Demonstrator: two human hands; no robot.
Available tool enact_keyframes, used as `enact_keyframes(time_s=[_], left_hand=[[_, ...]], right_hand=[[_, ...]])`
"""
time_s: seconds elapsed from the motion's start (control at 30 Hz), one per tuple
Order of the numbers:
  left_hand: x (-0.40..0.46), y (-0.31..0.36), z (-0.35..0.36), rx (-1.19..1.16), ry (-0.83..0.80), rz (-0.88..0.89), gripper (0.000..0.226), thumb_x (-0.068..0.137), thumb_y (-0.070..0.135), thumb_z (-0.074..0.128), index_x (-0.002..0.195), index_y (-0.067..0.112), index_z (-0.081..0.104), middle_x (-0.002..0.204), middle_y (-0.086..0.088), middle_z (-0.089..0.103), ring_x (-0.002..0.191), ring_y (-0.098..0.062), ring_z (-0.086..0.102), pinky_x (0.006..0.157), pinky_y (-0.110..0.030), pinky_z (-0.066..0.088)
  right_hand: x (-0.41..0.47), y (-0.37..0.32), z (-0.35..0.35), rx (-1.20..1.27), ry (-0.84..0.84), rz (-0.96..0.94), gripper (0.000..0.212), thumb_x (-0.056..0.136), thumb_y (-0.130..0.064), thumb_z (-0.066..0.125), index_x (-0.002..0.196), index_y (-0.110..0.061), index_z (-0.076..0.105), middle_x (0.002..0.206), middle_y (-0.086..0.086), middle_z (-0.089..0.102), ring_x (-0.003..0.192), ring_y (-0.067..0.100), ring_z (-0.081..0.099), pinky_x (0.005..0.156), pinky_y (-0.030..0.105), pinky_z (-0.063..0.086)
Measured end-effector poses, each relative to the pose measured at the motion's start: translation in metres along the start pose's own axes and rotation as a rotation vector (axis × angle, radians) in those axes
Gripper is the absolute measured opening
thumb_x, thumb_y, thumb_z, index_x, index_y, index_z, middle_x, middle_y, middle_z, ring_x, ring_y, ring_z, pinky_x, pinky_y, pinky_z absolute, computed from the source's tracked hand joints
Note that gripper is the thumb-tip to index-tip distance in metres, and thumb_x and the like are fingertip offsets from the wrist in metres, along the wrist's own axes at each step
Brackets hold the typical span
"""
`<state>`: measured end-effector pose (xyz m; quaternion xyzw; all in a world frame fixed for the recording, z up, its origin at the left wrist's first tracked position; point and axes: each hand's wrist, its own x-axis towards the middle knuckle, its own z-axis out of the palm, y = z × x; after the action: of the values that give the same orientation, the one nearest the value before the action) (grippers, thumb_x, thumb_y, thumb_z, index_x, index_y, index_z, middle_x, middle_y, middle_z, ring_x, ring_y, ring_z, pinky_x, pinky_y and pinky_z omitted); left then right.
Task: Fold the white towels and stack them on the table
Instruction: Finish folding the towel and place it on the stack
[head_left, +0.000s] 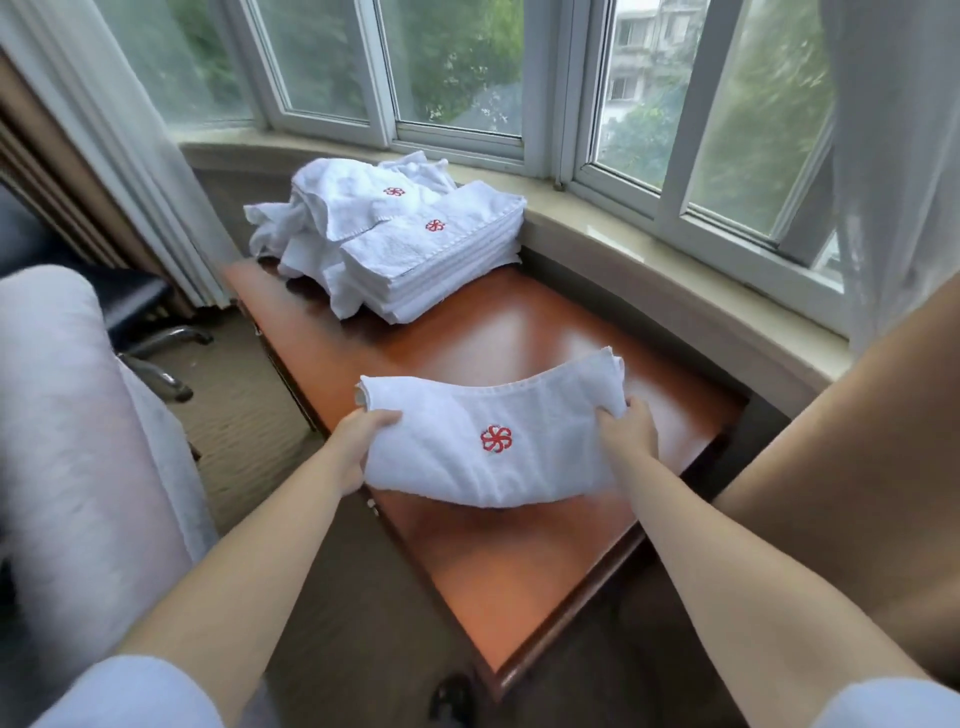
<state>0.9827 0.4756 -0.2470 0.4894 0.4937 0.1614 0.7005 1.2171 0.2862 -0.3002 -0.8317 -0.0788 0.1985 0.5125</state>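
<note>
Head view. A folded white towel (488, 441) of soft terry cloth is held above the near half of the desk (545, 545), sagging in a shallow curve between two hands; a red pinwheel-shaped emblem (495, 439) is stitched on its upper face. The left hand (363, 439) takes the towel's left end, thumb on top and fingers hidden beneath the cloth — a closed grip on the fabric. The right hand (626, 428) takes the right end in the same manner, fingers curled into the folds. Both forearms are bare, with pale short sleeves at the bottom corners of the view.

The desk is a glossy reddish-brown wooden slab with a darker moulded edge, reflecting window light. At its far end stands a neat rectangular stack of folded towels (441, 260), the layered edges showing as parallel ridges and the top towel bearing the same red emblem. Just behind and left of it, touching it, lies a rumpled heap of unfolded towels (332, 208), one emblem visible.

Behind the desk runs a curved, pale stone windowsill (649, 270) under white-framed windows (395, 78). Sheer white curtains (119, 130) hang at both sides. A pale cushioned seat (62, 415) fills the left edge, beside carpeted floor.
</note>
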Motion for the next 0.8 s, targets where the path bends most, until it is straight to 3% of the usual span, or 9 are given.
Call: enact_keyframes(time_s=[0.13,0.3,0.33,0.43,0.63,0.7,0.77,0.8], left_hand=[[-0.029,0.02,-0.022,-0.06,0.021,0.102,0.037,0.094,0.013,0.058,0.13,0.007,0.056,0.12,-0.015,0.066,0.097,-0.029,0.065,0.075,-0.036,0.053],[-0.032,0.061,-0.065,-0.108,-0.003,0.22,0.034,0.095,0.016,0.058,0.126,0.002,0.058,0.1,-0.011,0.069,0.079,-0.021,0.066,0.058,-0.027,0.057],[-0.029,0.07,-0.074,-0.115,-0.015,0.242,0.034,0.096,0.016,0.058,0.126,0.001,0.057,0.102,-0.012,0.069,0.08,-0.022,0.067,0.059,-0.027,0.057],[-0.016,0.1,-0.103,-0.146,-0.025,0.286,0.038,0.096,0.014,0.056,0.129,-0.003,0.055,0.122,-0.021,0.063,0.102,-0.034,0.063,0.083,-0.039,0.052],[0.031,0.154,-0.146,-0.177,-0.067,0.343,0.039,0.097,0.01,0.055,0.132,-0.006,0.051,0.131,-0.025,0.056,0.12,-0.04,0.055,0.099,-0.048,0.044],[0.049,0.168,-0.153,-0.21,-0.064,0.335,0.04,0.097,0.013,0.055,0.132,-0.005,0.051,0.126,-0.023,0.059,0.111,-0.038,0.06,0.09,-0.045,0.05],[0.069,0.181,-0.156,-0.221,-0.074,0.31,0.038,0.097,0.018,0.055,0.129,-0.003,0.053,0.111,-0.02,0.063,0.091,-0.033,0.062,0.074,-0.04,0.052],[0.08,0.188,-0.157,-0.213,-0.074,0.291,0.037,0.097,0.019,0.055,0.128,-0.001,0.054,0.109,-0.021,0.063,0.087,-0.031,0.061,0.076,-0.042,0.051]], right_hand=[[-0.025,-0.04,0.008,0.035,0.007,-0.059,0.018,0.088,-0.036,0.051,0.099,-0.023,0.047,0.084,-0.006,0.059,0.079,0.021,0.059,0.078,0.037,0.05],[-0.039,-0.092,0.037,0.053,0.066,-0.106,0.021,0.085,-0.038,0.053,0.101,-0.023,0.052,0.088,-0.004,0.063,0.083,0.024,0.061,0.085,0.04,0.052],[-0.042,-0.102,0.046,0.062,0.08,-0.108,0.021,0.085,-0.039,0.053,0.099,-0.024,0.053,0.087,-0.004,0.063,0.081,0.023,0.061,0.084,0.039,0.052],[-0.046,-0.136,0.076,0.088,0.119,-0.126,0.018,0.084,-0.038,0.053,0.095,-0.024,0.053,0.085,-0.005,0.063,0.08,0.023,0.061,0.081,0.036,0.05],[-0.042,-0.19,0.133,0.152,0.223,-0.179,0.014,0.083,-0.034,0.053,0.092,-0.024,0.053,0.083,-0.004,0.063,0.081,0.026,0.062,0.083,0.039,0.052],[-0.038,-0.205,0.149,0.184,0.225,-0.173,0.015,0.082,-0.034,0.054,0.093,-0.023,0.054,0.084,-0.003,0.064,0.082,0.026,0.063,0.084,0.039,0.053],[-0.031,-0.218,0.166,0.225,0.23,-0.149,0.016,0.081,-0.037,0.054,0.091,-0.025,0.054,0.085,-0.003,0.065,0.081,0.025,0.063,0.081,0.038,0.053],[-0.026,-0.226,0.174,0.247,0.235,-0.137,0.016,0.08,-0.038,0.053,0.089,-0.025,0.053,0.084,-0.004,0.065,0.079,0.023,0.063,0.079,0.036,0.053]])
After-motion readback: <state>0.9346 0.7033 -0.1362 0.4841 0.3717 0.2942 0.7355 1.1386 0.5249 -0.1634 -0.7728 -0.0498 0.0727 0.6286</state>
